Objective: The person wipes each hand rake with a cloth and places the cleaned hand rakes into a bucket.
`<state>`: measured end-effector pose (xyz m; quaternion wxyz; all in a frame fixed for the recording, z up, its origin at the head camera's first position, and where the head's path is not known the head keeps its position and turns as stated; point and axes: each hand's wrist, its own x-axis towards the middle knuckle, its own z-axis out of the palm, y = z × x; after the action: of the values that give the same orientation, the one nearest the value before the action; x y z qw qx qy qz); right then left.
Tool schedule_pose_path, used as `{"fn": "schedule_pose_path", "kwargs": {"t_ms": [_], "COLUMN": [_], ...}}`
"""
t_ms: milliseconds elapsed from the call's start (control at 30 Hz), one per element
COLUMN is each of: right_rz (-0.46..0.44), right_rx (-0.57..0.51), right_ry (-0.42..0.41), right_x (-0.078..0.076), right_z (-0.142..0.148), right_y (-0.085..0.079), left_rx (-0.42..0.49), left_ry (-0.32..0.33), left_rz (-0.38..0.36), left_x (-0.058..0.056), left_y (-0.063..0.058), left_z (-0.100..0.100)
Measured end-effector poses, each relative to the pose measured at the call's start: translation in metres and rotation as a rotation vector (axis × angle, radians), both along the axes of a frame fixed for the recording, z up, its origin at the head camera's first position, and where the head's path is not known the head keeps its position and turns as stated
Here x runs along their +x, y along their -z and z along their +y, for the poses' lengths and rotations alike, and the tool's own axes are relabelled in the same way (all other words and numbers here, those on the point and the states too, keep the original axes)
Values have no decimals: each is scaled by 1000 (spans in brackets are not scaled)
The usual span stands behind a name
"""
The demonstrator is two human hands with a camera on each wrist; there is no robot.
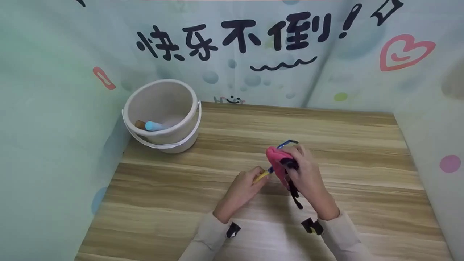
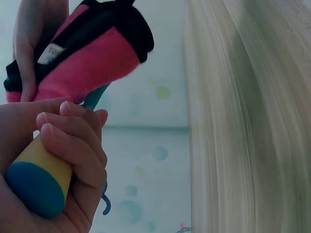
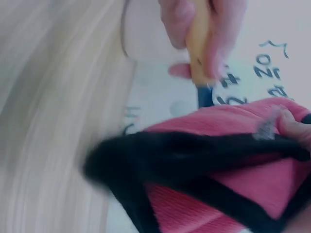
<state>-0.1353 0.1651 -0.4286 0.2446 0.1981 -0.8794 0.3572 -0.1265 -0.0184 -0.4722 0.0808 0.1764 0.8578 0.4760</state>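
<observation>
My left hand (image 1: 248,183) grips the yellow handle (image 2: 56,158) of a tool with a blue butt end. The handle leads to a blue shaft (image 3: 205,97), and its thin bent blue tip (image 1: 289,142) shows past the cloth. A pink cloth with black trim (image 1: 277,163) and dangling black straps (image 1: 295,197) is folded over the middle of the tool. My right hand (image 1: 306,168) holds this cloth around the blue part. The cloth and the hand hide most of the tool's head, so its kind cannot be told.
A pale bucket (image 1: 161,141) with a white handle stands at the back left. A light blue rod end (image 1: 154,125) and a brown rod end (image 1: 140,125) show inside it. Printed fabric (image 1: 232,83) walls the wooden table (image 1: 163,192) at the back and sides.
</observation>
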Motion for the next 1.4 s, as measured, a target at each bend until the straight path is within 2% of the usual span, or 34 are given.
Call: {"fn": "schedule_pose_path", "kwargs": {"t_ms": [167, 233, 367, 467, 667, 900, 1133, 1267, 1400], "right_rz": [57, 47, -35, -61, -52, -6, -16, 34, 121], "right_rx": [101, 144, 180, 154, 101, 84, 41, 29, -41], "right_ry": [-31, -35, -33, -15, 81, 140, 160, 180, 243], "right_x": [-4, -3, -1, -1, -6, -9, -11, -10, -7], "right_z": [-10, -10, -7, -2, 6, 11, 16, 18, 23], "right_y": [16, 20, 20, 19, 21, 20, 18, 18, 13], "left_rx": [19, 32, 47, 61, 82, 40, 46, 55, 54], "left_ry": [21, 23, 20, 15, 4, 2, 13, 15, -2], "left_rz": [-29, -55, -109, -138, -175, -127, -152, -170, -176], "left_x": [2, 2, 3, 3, 3, 3, 3, 2, 1], "left_y": [2, 3, 4, 4, 3, -1, -3, -2, 0], "left_z": [2, 2, 1, 0, -1, -3, -5, -5, -9]}}
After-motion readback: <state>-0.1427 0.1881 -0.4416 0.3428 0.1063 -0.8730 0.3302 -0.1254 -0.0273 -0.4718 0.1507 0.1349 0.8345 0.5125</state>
